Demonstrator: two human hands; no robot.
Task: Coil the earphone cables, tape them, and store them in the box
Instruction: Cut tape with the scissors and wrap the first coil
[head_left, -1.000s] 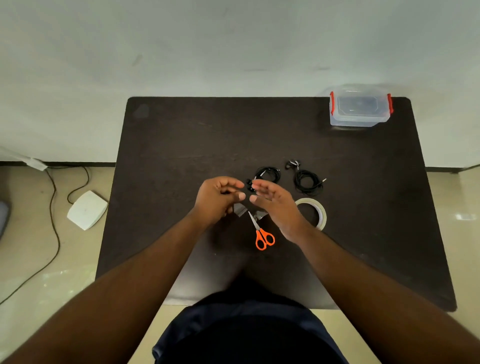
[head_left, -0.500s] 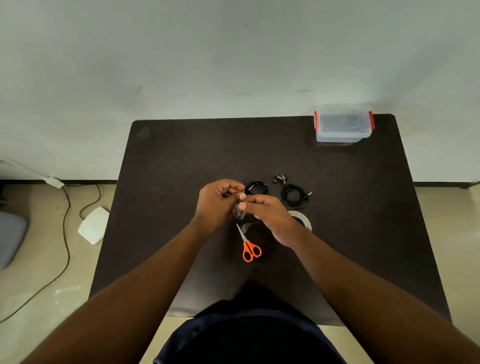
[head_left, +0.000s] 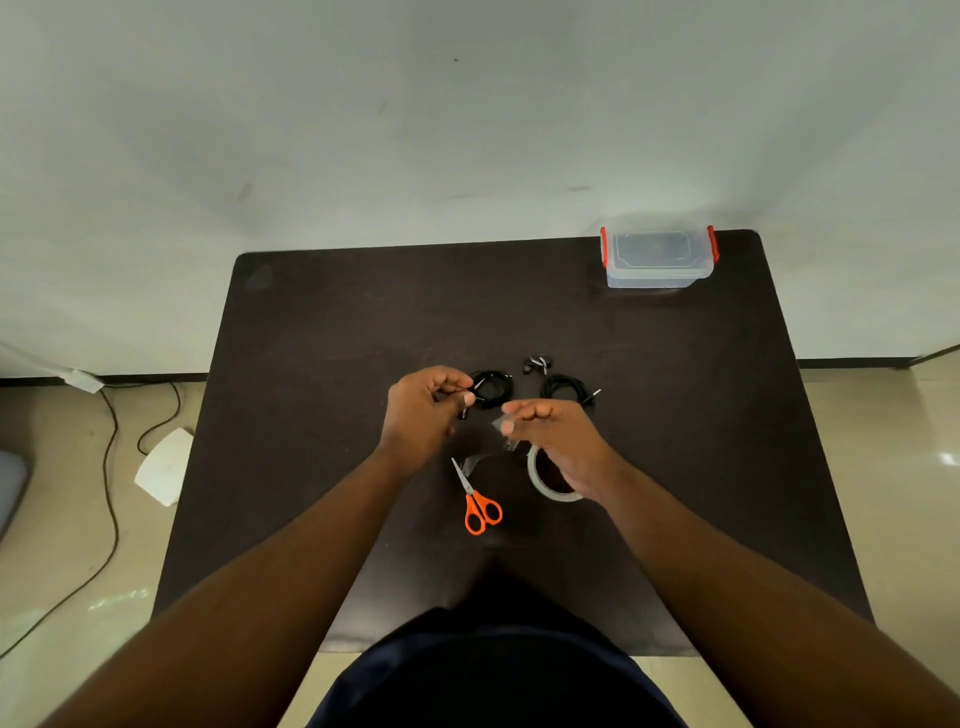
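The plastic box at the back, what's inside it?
The clear box has its lid on, red clips at both ends. No cable shows through the lid; glare hides the bottom. Both coils lie outside.

Bare forearms, dark navy garment (head_left: 493, 670)

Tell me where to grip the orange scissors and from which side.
Grip the scissors by the orange loops at the near end, coming from above on the person's side. They lie flat, blades pointing away-left toward a tape strip.
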